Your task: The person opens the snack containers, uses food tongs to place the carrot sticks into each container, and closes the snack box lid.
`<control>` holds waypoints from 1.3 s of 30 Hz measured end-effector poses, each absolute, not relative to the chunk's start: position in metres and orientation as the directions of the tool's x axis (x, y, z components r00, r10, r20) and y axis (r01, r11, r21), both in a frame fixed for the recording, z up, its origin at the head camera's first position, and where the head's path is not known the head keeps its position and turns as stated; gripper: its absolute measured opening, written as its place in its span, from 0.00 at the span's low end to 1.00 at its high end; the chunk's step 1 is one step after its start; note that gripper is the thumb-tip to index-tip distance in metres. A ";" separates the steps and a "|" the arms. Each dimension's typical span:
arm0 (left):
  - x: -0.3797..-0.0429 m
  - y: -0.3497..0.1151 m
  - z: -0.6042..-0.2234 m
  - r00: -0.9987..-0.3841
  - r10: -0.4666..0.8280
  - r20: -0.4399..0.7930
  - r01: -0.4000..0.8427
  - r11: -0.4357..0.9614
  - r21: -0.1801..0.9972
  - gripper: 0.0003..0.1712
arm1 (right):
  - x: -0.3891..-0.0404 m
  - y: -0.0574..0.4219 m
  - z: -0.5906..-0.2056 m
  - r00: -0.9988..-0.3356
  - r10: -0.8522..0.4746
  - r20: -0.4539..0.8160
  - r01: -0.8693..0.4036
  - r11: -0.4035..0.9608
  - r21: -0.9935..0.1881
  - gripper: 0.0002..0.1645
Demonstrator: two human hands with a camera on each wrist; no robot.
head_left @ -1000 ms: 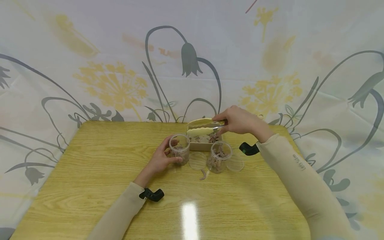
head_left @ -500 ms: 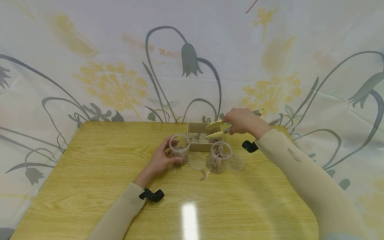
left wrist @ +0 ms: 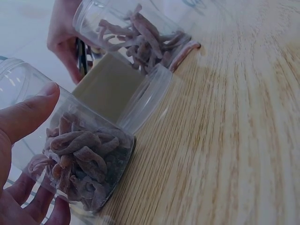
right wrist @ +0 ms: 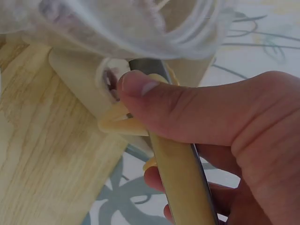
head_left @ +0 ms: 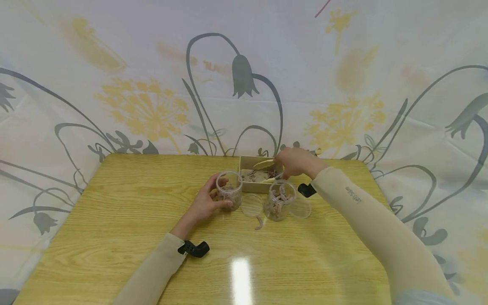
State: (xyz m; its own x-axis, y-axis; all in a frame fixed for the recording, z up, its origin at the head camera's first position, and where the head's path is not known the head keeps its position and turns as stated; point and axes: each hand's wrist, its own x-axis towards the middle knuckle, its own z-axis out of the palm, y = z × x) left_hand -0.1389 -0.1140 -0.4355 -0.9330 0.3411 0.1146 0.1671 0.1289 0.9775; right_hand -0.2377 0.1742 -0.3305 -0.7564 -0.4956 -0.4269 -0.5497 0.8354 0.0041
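Two clear jars, two clear round lids, one open beige box, one pair of tongs and one loose strip make up the set; the strips inside the jars and box are too tangled to count. All of it stands or lies on a yellow wood-grain counter (head_left: pixel 190 271), with a pale floral cloth (head_left: pixel 152 42) behind. A bright reflection shows near the front edge. The strips are pinkish-brown, slim, curled and dusty-looking, heaped in the lower part of the left jar (head_left: pixel 229 197) and in the right jar (head_left: pixel 279 205), and scattered in the box (head_left: pixel 255 187). The loose strip (head_left: pixel 259 223) lies bent in front of the left lid (head_left: pixel 252 206), which sits between the jars; the right lid (head_left: pixel 300 209) lies just right of the right jar. The left hand (head_left: pixel 206 200) has its grip curled round the left jar. The right hand (head_left: pixel 299 162) has its grip closed on the tongs (right wrist: pixel 180 178), whose yellow tips stand parted inside the box.
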 end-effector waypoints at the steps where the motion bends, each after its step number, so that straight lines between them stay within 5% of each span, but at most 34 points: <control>1: -0.139 -0.114 -0.435 -0.933 0.341 0.113 0.167 0.132 0.977 0.49 | -0.239 0.174 -0.332 -0.754 -0.492 -0.436 -0.546 0.838 -0.001 0.36; 13: -0.154 -0.118 -0.467 -0.938 0.324 0.121 0.176 0.146 0.973 0.51 | -0.244 0.176 -0.338 -0.753 -0.534 -0.384 -0.548 0.832 -0.083 0.29; 30: -0.153 -0.120 -0.475 -0.932 0.333 0.141 0.195 0.135 0.972 0.49 | -0.255 0.162 -0.335 -0.713 -0.538 -0.450 -0.559 0.823 -0.098 0.38; 39: -0.153 -0.118 -0.471 -0.934 0.330 0.135 0.188 0.133 0.973 0.49 | -0.257 0.152 -0.336 -0.707 -0.533 -0.465 -0.576 0.815 -0.059 0.31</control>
